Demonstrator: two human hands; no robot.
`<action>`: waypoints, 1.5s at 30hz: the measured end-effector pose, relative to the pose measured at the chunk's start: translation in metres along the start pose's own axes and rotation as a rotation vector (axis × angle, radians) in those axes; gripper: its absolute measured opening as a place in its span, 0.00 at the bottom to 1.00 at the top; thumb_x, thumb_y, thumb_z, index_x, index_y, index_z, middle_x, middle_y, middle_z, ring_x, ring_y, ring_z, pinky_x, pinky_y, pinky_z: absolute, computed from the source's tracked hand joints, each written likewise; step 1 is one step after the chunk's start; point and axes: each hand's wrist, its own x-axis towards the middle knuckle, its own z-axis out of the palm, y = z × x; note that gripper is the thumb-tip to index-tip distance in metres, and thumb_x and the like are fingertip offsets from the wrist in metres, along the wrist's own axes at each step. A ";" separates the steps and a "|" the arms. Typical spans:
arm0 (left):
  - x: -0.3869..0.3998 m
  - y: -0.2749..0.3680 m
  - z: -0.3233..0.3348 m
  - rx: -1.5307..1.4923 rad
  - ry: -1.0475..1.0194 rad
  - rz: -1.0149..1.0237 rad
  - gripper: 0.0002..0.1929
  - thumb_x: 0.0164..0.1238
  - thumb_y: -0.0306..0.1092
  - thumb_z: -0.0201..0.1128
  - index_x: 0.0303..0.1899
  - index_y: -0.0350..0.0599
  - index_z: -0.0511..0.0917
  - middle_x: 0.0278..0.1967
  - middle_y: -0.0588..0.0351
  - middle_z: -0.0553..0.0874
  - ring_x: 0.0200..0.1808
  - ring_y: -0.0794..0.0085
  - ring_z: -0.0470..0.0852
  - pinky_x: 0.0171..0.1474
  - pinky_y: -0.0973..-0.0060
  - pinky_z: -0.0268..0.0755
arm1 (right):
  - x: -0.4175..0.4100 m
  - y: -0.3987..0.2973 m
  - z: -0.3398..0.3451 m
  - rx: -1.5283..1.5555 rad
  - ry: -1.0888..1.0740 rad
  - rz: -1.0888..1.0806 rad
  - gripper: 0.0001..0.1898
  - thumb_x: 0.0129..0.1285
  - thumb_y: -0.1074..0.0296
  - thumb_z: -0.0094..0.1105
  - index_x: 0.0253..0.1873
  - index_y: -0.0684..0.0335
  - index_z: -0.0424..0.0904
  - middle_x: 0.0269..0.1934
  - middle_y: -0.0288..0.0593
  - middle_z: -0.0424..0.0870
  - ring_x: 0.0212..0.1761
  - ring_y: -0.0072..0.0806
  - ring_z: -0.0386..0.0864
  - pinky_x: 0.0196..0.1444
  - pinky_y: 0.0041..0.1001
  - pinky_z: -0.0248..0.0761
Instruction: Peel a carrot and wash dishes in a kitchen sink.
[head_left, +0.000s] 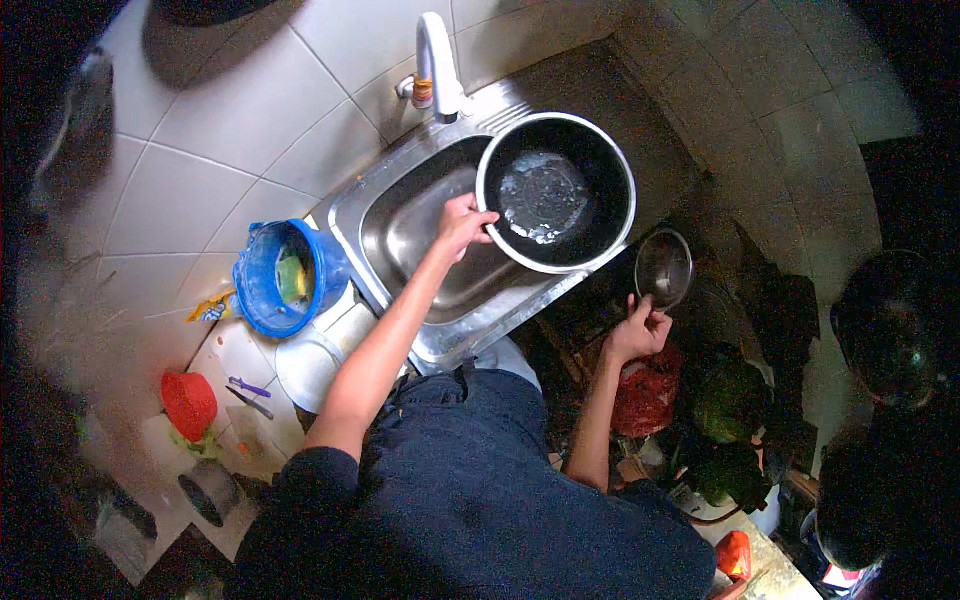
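Observation:
My left hand (466, 226) grips the near left rim of a large round basin (491, 225), dark inside with a pale rim. A little clear water (546, 196) lies in its bottom. The basin rests over the right end of a stainless steel sink (427, 247), covering part of the bowl. To the right, my right hand (640, 330) pinches the lower edge of a small shiny bowl (664, 266), held tilted beside the sink. What is inside the small bowl is too dark to tell.
A white tap (439, 64) rises behind the sink. Left of it stand a blue bucket (279, 277) with a sponge, a white lid (306, 367), a knife (250, 402), a purple peeler (250, 387) and a red basket (189, 405). A red bag (647, 394) and dim clutter lie at right.

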 end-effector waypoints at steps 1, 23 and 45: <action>0.014 0.001 0.009 0.034 -0.015 -0.007 0.07 0.57 0.21 0.68 0.30 0.37 0.75 0.28 0.53 0.83 0.26 0.71 0.86 0.26 0.72 0.86 | 0.000 0.001 -0.005 0.000 0.007 -0.003 0.16 0.63 0.81 0.64 0.29 0.68 0.62 0.32 0.42 0.72 0.31 0.28 0.76 0.34 0.31 0.88; 0.085 0.001 0.125 0.093 -0.061 -0.054 0.28 0.66 0.40 0.69 0.61 0.33 0.71 0.43 0.50 0.85 0.39 0.70 0.84 0.44 0.71 0.79 | -0.031 -0.010 -0.066 -0.062 -0.095 0.093 0.16 0.65 0.77 0.64 0.28 0.66 0.64 0.30 0.40 0.73 0.30 0.23 0.73 0.30 0.32 0.87; -0.352 -0.096 -0.158 -0.108 0.430 -0.023 0.12 0.75 0.35 0.57 0.55 0.44 0.76 0.41 0.54 0.87 0.33 0.79 0.84 0.35 0.83 0.77 | -0.095 0.053 0.079 -0.090 -0.922 -0.241 0.26 0.64 0.83 0.55 0.69 0.69 0.70 0.30 0.34 0.80 0.30 0.14 0.72 0.33 0.18 0.68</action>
